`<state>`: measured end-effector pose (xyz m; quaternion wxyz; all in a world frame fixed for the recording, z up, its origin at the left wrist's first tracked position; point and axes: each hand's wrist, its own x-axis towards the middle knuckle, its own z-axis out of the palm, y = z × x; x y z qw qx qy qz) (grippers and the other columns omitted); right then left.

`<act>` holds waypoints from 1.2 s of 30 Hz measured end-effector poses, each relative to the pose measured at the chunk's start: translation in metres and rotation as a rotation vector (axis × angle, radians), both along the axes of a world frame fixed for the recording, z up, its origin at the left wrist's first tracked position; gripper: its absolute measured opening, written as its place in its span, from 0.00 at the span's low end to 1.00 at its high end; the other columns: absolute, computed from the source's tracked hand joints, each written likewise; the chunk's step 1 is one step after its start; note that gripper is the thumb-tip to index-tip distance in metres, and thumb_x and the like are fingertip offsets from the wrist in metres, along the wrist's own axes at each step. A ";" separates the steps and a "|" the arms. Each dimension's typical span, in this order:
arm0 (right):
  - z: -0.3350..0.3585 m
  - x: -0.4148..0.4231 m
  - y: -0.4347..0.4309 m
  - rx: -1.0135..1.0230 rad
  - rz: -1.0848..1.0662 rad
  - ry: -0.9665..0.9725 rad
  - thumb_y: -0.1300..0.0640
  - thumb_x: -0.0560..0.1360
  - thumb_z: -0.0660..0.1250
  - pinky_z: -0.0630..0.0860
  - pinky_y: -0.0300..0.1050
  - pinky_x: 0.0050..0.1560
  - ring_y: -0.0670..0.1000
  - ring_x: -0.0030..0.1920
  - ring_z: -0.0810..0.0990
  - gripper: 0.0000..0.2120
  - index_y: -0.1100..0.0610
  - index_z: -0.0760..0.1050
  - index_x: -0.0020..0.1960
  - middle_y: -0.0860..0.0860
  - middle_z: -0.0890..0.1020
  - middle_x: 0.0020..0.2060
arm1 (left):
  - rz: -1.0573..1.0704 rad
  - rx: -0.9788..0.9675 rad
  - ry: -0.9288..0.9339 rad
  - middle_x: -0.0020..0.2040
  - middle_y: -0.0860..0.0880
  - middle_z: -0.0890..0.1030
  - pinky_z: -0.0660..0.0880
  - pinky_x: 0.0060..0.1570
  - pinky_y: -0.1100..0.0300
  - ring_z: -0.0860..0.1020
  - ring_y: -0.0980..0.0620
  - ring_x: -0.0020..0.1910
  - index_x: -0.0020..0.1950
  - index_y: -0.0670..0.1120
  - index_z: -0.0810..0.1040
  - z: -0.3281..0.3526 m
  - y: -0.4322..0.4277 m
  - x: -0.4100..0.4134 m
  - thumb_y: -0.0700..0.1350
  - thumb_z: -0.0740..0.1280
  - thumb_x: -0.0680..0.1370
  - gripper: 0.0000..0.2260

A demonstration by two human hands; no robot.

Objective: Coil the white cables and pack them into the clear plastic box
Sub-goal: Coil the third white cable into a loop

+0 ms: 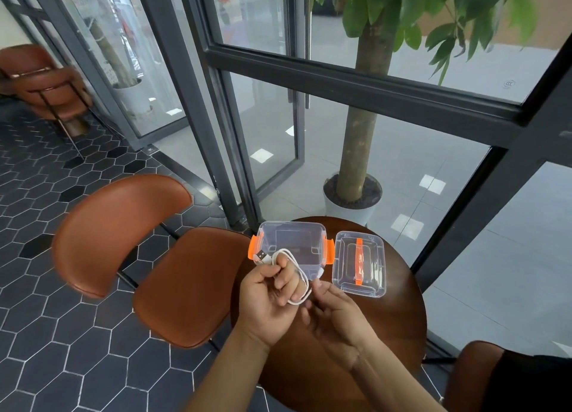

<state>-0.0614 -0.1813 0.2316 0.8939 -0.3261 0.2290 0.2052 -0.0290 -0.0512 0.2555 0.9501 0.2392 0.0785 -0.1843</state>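
A white USB cable (pixel 301 280) is looped around the fingers of my left hand (pixel 269 297), which is closed on it just in front of the clear plastic box (pixel 292 241). The cable's USB plug (pixel 261 256) sticks out to the left above that hand. My right hand (pixel 337 312) pinches the cable's other end near the box's front right corner. The box has orange side latches and stands open and empty on the round dark wooden table (pixel 399 312). Its clear lid (pixel 359 263), with an orange handle strip, lies flat to the right of the box.
A brown leather chair (pixel 148 257) stands left of the table, and another chair's edge (pixel 476 371) shows at the lower right. Behind the table are glass walls with dark frames and a potted tree (pixel 356 164). The floor has dark hexagonal tiles.
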 end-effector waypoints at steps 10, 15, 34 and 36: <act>0.008 0.018 -0.012 -0.689 0.135 -0.374 0.58 0.79 0.70 0.77 0.48 0.39 0.55 0.36 0.79 0.08 0.61 0.77 0.43 0.59 0.80 0.34 | -0.110 0.152 0.012 0.26 0.46 0.69 0.68 0.28 0.57 0.68 0.51 0.19 0.38 0.39 0.75 -0.009 0.000 -0.006 0.36 0.55 0.73 0.10; 0.003 0.011 -0.005 -1.012 -0.013 -0.463 0.58 0.74 0.74 0.73 0.38 0.34 0.44 0.31 0.77 0.08 0.59 0.78 0.39 0.51 0.82 0.31 | -0.145 0.315 0.075 0.29 0.43 0.70 0.69 0.31 0.55 0.69 0.48 0.24 0.38 0.39 0.74 0.003 -0.006 -0.004 0.37 0.57 0.72 0.08; 0.009 0.014 -0.023 -0.823 -0.197 -0.379 0.65 0.72 0.75 0.81 0.48 0.40 0.54 0.36 0.84 0.04 0.65 0.81 0.41 0.59 0.86 0.36 | -0.162 1.086 -0.020 0.48 0.40 0.86 0.84 0.49 0.45 0.87 0.45 0.46 0.53 0.37 0.80 0.016 -0.005 -0.001 0.37 0.67 0.81 0.05; 0.008 0.012 -0.024 -0.830 -0.174 -0.362 0.63 0.73 0.75 0.81 0.49 0.41 0.55 0.37 0.84 0.05 0.64 0.81 0.42 0.59 0.86 0.36 | -0.110 1.078 -0.001 0.46 0.40 0.87 0.84 0.47 0.47 0.87 0.45 0.45 0.53 0.36 0.80 0.011 -0.009 -0.008 0.37 0.66 0.81 0.05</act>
